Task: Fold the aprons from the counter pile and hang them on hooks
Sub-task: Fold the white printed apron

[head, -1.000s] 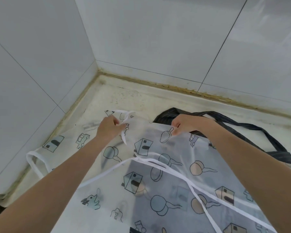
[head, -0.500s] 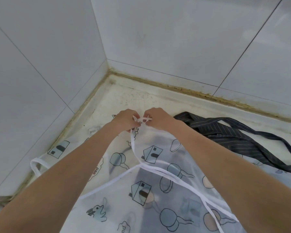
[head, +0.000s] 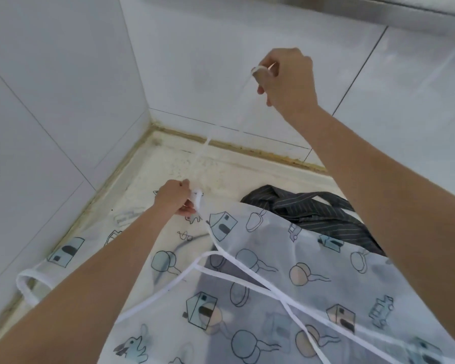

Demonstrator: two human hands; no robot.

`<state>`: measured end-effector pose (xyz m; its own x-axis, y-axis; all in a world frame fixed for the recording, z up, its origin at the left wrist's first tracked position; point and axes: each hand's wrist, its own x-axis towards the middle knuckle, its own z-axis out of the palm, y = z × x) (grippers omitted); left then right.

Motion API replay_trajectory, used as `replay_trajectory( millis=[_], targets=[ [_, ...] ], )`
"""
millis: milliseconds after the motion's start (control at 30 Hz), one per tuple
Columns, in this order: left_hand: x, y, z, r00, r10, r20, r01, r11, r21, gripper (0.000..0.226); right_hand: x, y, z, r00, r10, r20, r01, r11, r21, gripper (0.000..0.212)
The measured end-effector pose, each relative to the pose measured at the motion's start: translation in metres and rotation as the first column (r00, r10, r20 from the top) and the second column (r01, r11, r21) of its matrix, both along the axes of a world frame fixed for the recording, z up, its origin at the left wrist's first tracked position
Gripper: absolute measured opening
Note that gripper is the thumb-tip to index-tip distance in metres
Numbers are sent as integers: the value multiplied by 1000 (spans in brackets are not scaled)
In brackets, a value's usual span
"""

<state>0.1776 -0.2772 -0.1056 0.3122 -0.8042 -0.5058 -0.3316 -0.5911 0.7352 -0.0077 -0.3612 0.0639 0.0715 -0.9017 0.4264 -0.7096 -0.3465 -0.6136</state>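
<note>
Moved: right hand (head: pixel 286 80) has risen from beside the left to well above the counter, drawing a white strap (head: pixel 222 127) taut; the view has tilted upward too.
Left hand: left hand (head: pixel 175 197) sits low near the corner, fingers curled, pinching the bunched top edge of the printed apron (head: pixel 260 271) where the strap starts.
Right hand: fingers curled round the far end of the strap, held up in front of the wall tiles (head: pixel 195 48).
Apron position: it lies spread over the counter (head: pixel 168 164), reaching toward the camera, with 1 white loop (head: pixel 26 285) hanging at the left edge.
Handling: looks thin, light, translucent and limp, probably slick; it should slide and crumple easily, so folds need flattening.
Where to hold: the white binding, corners and straps seem the firmest places.
Snag risk: several loose straps cross the front panel and may tangle in a fold.
Nearby: 1 dark striped apron (head: pixel 313 211) lies bunched behind, partly under the printed one, near the back wall.
Obstruction: walls close in on 2 sides; no hooks are visible.
</note>
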Motion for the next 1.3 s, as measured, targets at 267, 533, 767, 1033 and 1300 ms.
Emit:
replay_trajectory(
  millis=[267, 533, 767, 1033, 1300],
  targets=[
    [16, 6, 17, 936, -6, 353, 157, 902, -403, 33, -8, 38, 41, 958, 163, -238, -142, 985, 102, 11],
    [-9, 81, 30, 536, -828, 167, 789, 561, 251, 21, -57, 133, -49, 701, 591, -400, 60, 510, 858, 22],
    [8, 83, 31, 294, -949, 114, 710, 297, 638, 33, -105, 194, -125, 675, 670, -307, 267, 166, 949, 42],
    [2, 41, 36, 499, -498, 709, 531, 823, 204, 32, -100, 154, -138, 882, 280, -379, 130, 629, 767, 35],
    [-3, 18, 22, 814, -502, 293, 419, 856, 303, 57, -92, 135, -184, 866, 206, -455, 242, 624, 743, 38]
  ],
)
